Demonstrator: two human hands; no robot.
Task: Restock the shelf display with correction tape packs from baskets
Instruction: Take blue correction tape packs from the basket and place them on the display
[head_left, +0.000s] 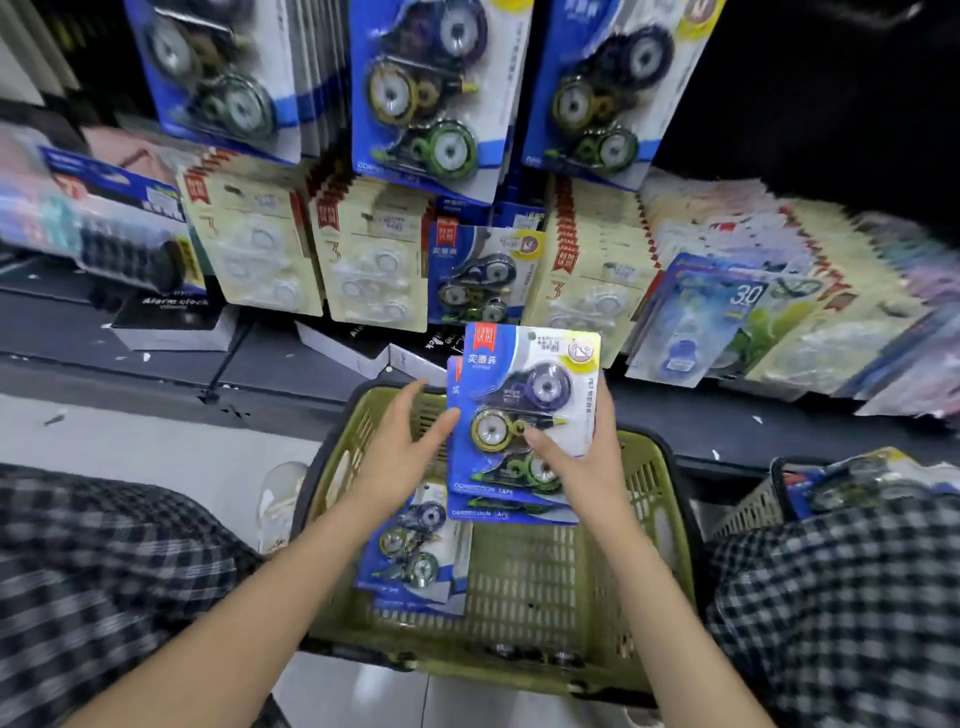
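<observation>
My right hand (582, 462) grips a small stack of blue correction tape packs (524, 410), thumb across the front, held upright above the olive green basket (524, 587). My left hand (402, 447) is beside the stack with its fingers straight, fingertips touching the stack's left edge. More blue packs (415, 556) lie in the basket's left part. On the low shelf just behind stands a row of the same blue packs (475, 275) between beige packs.
Larger blue three-roll packs (431, 88) hang above. Beige packs (260, 244) and assorted packs (779, 291) fill the shelf. Boxes (171, 322) lie on the dark base. A second basket (831, 493) with packs sits at right. My checked trouser legs flank the green basket.
</observation>
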